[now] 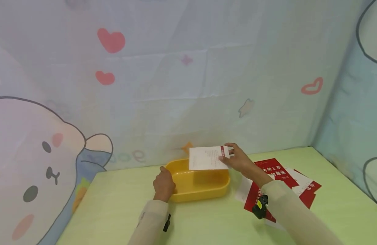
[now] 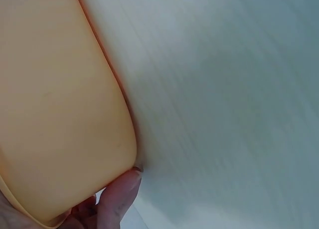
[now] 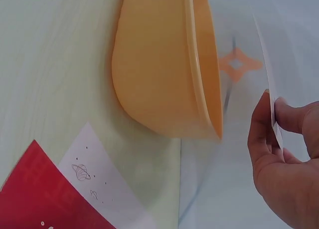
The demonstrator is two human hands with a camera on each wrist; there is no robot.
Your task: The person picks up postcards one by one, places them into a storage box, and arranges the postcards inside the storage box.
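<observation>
A yellow plastic basin (image 1: 197,194) stands on the table near the back wall. My left hand (image 1: 164,185) grips its left end, and in the left wrist view a finger (image 2: 119,194) bends around the basin's underside edge. Above the basin's right part, my right hand (image 1: 242,165) pinches a white card (image 1: 207,158) with a red strip by its right edge. Seen edge-on in the right wrist view, that card (image 3: 269,69) sits between thumb and fingers, apart from the basin (image 3: 154,64).
Right of the basin lies a loose, overlapping pile of red and white cards (image 1: 275,170), partly hidden under my right forearm. The pale green table (image 1: 121,204) meets a printed cloth backdrop (image 1: 164,112) behind, with another cloth wall (image 1: 354,129) at the right.
</observation>
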